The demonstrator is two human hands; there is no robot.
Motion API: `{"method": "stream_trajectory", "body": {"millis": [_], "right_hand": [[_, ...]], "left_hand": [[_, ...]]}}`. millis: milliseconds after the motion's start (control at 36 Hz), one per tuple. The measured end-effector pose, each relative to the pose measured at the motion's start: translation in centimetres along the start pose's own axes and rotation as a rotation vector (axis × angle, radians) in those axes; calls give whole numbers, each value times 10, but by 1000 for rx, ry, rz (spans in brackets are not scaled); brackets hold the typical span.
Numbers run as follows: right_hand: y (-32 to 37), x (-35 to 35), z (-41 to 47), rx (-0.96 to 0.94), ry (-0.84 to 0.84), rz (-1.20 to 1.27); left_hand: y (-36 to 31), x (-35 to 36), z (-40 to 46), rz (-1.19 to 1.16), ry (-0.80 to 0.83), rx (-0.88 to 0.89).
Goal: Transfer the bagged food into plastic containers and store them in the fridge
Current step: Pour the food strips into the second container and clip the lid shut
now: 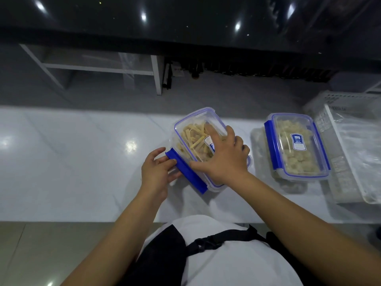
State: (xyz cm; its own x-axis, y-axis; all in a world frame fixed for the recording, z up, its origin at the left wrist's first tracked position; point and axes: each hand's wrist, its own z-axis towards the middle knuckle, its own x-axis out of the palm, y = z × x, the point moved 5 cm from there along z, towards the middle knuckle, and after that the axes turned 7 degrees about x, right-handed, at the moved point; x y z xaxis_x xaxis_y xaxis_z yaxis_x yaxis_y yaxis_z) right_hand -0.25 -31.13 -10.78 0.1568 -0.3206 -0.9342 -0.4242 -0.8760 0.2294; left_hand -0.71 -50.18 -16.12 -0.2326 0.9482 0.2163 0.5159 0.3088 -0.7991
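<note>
A clear plastic container (195,129) of pale yellow strips sits on the white counter (82,162), its lid on. My right hand (224,159) lies spread flat on the lid, pressing it down. My left hand (156,172) touches the long blue side latch (185,172), which sticks outward, with the fingertips on its outer edge. To the right stands a second container (296,145), lidded, its blue latches folded down, filled with pale round pieces.
A white plastic basket (350,153) holding crumpled clear bags stands at the right end of the counter. A clear bag (255,139) lies under the second container. Beyond the counter are a white frame (99,69) and a dark glossy surface (185,17).
</note>
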Motion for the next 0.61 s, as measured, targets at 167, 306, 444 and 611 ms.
{"method": "stream_trajectory", "body": {"millis": [167,306,444,611], "right_hand": [[-19,-34,-7,22,-8,124],[-61,-52,-29,65,36,24],[-83,-45,-68,38,91,-89],[-78,-26,-81,21,137,-194]], "left_hand": [[3,-1,0,-47,27,-74],[10,0,-2,-68,73,-154],[18,5,-6,-96,115,-210],[17,8,-4,-71,126,-209]]}}
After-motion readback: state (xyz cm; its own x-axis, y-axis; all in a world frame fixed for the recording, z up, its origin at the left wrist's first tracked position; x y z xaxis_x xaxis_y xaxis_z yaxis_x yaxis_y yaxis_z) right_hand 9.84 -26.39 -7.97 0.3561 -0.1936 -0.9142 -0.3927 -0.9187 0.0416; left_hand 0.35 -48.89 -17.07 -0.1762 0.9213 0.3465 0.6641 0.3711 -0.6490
